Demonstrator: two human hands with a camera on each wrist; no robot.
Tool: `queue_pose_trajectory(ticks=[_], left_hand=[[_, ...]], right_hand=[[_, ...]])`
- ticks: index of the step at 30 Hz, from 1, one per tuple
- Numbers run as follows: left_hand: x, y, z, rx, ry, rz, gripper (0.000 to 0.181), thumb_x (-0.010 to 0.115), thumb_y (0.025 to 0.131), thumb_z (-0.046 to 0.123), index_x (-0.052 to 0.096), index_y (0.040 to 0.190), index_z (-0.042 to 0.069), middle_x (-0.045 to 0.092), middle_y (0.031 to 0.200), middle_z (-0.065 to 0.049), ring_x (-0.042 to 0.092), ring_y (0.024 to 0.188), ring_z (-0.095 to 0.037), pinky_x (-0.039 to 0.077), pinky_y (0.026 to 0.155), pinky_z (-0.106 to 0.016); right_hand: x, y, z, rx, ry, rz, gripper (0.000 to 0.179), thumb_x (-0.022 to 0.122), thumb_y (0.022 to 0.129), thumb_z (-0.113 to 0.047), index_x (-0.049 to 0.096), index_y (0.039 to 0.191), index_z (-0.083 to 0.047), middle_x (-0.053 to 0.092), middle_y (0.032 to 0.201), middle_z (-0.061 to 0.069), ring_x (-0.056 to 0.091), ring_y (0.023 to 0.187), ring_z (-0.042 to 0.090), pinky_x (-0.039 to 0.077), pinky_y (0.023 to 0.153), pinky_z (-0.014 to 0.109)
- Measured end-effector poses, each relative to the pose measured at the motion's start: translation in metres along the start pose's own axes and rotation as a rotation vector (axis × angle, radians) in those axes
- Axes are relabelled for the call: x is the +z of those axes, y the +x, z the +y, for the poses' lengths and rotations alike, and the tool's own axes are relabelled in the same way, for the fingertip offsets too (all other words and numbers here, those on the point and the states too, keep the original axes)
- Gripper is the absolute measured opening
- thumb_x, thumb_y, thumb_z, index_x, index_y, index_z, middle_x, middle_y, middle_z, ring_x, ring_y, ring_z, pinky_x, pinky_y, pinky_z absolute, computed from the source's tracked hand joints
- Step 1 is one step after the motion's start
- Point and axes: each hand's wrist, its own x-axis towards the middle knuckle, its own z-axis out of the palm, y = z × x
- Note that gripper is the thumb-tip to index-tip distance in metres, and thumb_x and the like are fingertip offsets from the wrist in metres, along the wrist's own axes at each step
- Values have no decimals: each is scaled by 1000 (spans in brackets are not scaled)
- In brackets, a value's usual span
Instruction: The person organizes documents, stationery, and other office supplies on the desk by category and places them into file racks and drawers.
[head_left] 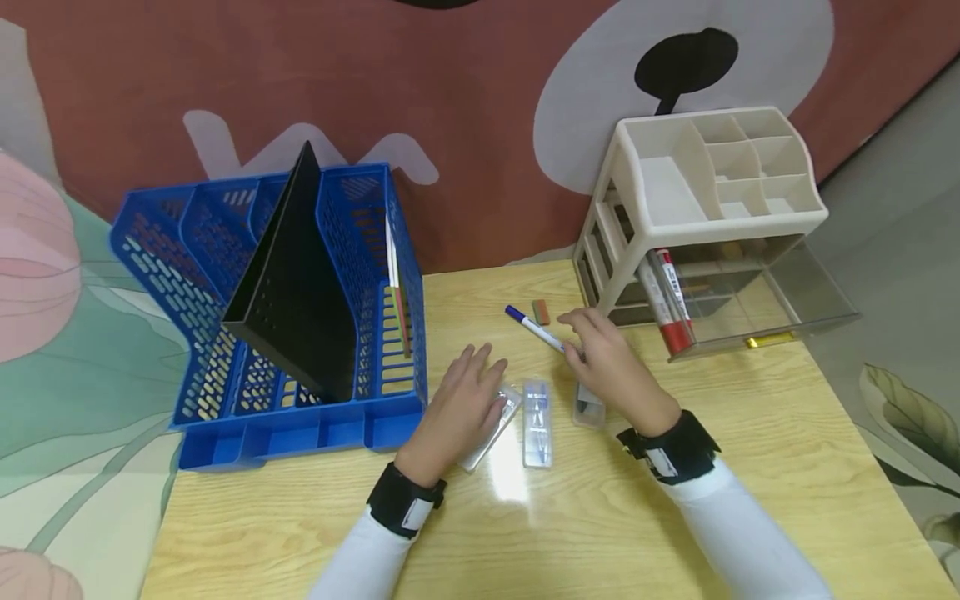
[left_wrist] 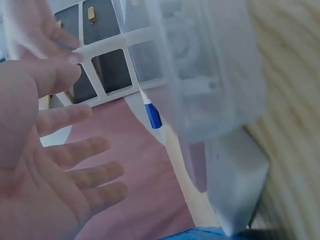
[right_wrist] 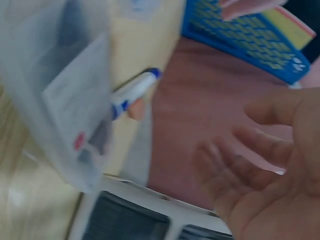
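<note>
My left hand point(head_left: 459, 410) is over a slim clear plastic case point(head_left: 487, 437), fingers spread and holding nothing; in the left wrist view its palm and straight fingers show. Beside that case lies a second clear case point(head_left: 537, 425) with small items inside. My right hand point(head_left: 613, 367) hovers over the near end of a white marker with a blue cap point(head_left: 536, 327), its fingers loosely bent and apart. In the right wrist view nothing is between those fingers. Partly hidden under the right hand is a clear box point(head_left: 589, 412). An orange and green eraser point(head_left: 541, 312) lies behind the marker.
On the left stands a blue perforated file rack point(head_left: 300, 437) with a black folder point(head_left: 307, 300) and thin booklets point(head_left: 397, 292). At the back right is a cream organizer point(head_left: 675, 200). Its clear drawer point(head_left: 810, 292) is pulled out, with red-capped markers point(head_left: 667, 304) inside.
</note>
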Motion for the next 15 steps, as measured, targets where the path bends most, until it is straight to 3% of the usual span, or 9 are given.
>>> queue_pose_trajectory(ticks=[5, 11, 15], left_hand=[[3, 7, -1, 8, 17, 16, 50, 54, 97, 33, 50, 139, 6, 41, 150, -23, 33, 138, -43, 35, 110, -58], [6, 13, -3, -1, 4, 26, 50, 55, 96, 31, 50, 139, 6, 41, 150, -23, 33, 138, -43, 33, 112, -56], [9, 15, -2, -12, -8, 8, 50, 54, 97, 32, 49, 140, 7, 41, 150, -22, 32, 139, -42, 32, 113, -55]], right_hand=[[19, 7, 14, 85, -9, -132, 41, 70, 84, -6, 58, 121, 7, 59, 109, 25, 59, 90, 31, 60, 74, 44], [36, 14, 26, 188, -61, -292, 46, 71, 84, -13, 57, 125, 4, 61, 101, 20, 60, 80, 28, 60, 63, 39], [44, 16, 31, 180, -116, -321, 40, 73, 83, -12, 61, 118, 3, 63, 91, 16, 61, 76, 27, 58, 61, 39]])
